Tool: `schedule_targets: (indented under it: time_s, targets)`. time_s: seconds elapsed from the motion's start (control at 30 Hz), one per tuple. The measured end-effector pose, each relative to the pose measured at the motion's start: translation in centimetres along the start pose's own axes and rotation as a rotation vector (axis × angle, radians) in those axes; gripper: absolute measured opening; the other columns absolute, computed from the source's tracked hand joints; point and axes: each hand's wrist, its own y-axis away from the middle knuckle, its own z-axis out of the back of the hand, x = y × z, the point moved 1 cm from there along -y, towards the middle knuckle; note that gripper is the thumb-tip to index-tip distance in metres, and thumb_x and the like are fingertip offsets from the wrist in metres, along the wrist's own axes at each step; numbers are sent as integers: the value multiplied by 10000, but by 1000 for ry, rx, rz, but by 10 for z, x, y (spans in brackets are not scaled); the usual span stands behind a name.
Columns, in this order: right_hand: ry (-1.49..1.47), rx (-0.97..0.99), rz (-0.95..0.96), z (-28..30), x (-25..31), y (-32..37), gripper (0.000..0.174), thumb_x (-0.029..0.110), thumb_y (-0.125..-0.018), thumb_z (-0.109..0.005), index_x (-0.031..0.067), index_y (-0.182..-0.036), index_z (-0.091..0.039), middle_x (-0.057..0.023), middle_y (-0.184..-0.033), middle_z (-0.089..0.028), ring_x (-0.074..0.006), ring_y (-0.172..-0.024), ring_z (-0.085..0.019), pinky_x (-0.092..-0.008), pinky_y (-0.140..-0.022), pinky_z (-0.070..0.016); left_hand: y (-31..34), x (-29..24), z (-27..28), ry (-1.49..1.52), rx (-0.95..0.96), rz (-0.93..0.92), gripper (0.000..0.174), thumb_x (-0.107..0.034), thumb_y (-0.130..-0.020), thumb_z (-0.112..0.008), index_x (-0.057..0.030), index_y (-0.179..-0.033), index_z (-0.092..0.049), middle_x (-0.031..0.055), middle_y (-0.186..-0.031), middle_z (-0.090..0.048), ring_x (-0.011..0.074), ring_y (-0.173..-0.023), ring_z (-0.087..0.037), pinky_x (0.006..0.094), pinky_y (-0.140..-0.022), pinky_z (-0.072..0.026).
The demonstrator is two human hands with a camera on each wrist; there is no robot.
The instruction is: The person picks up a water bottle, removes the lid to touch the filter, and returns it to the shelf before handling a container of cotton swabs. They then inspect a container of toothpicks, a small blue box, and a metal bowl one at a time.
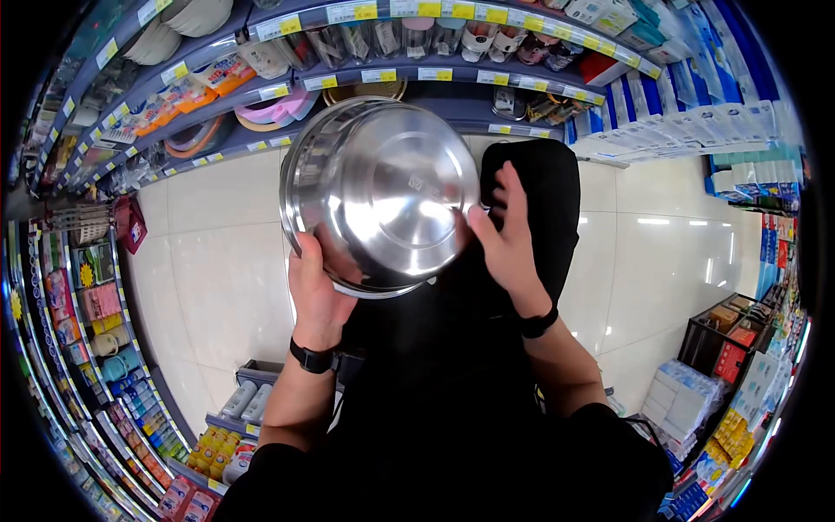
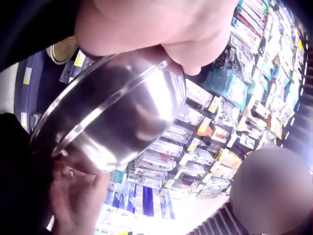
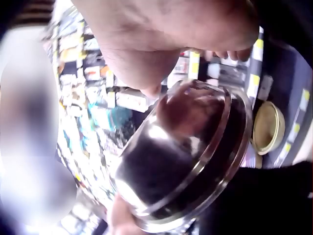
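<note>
A shiny stainless steel basin (image 1: 370, 196) is held up in front of the body, its round underside facing the head camera. Its rim side shows doubled metal edges at the left. My left hand (image 1: 318, 287) grips it at the lower left, the thumb lying on the outer wall. On the opposite side, my right hand (image 1: 509, 239) has its fingers spread and slightly blurred, with the thumb right at the basin's edge. The right wrist view shows the basin wall (image 3: 171, 161) below the right palm, reflecting the hand.
Ahead are store shelves (image 1: 452, 91) with cups, bowls and a tan basket (image 3: 268, 128). Boxed goods (image 1: 678, 126) line the right front. Another stocked rack (image 1: 96, 322) stands at the left. Black-clad legs (image 1: 535, 183) are under the basin, above a tiled floor (image 1: 217, 270).
</note>
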Motion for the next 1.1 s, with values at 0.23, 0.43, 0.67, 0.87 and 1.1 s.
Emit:
schedule_targets:
  time_s: [0.23,0.43,0.67,0.87,1.1]
  targets:
    - [548,91,660,-12,48,13,910,706,-984,-631,142,-1674,-446,-371,-1743,-191,-585,-1532,-288,-633,-1225,-254,10,-4,-6,-23,-45,-65,544,-480,-1081,-673,-86,-1441,-568,10,-1136,-696,147,-999,-680,327,-826,-564]
    - [588,157,645,-29,45,14,945,737,-984,-605,124,-1683,-433,-343,-1775,-138,-560,-1587,-216,-616,-1271,-197,13,-6,-19,-18,-85,-91,507,-444,-1077,-696,-88,-1416,-570,3,-1093,-692,135,-934,-684,305,-757,-565]
    - [451,94,676,-33,39,14,933,759,-992,-565,139,-1679,-438,-367,-1748,-187,-599,-1547,-263,-665,-1215,-241,13,-3,7,-80,-19,-71,718,-516,-1093,-620,-41,-1601,-440,138,-1555,-581,304,-1409,-591,489,-1171,-503]
    - [606,164,666,-27,42,13,977,787,-1006,-510,91,-1686,-416,-334,-1777,-148,-559,-1609,-190,-639,-1266,-186,7,-4,-7,-50,-54,-90,405,-435,-1057,-730,-101,-1245,-598,-38,-870,-607,95,-681,-593,275,-579,-479]
    - [546,238,589,-27,36,14,1031,792,-991,-532,75,-1709,-351,-315,-1783,-154,-515,-1620,-207,-604,-1281,-197,14,-8,-16,-111,-100,-112,441,-453,-982,-829,-83,-1112,-628,-45,-832,-623,103,-624,-574,275,-551,-456]
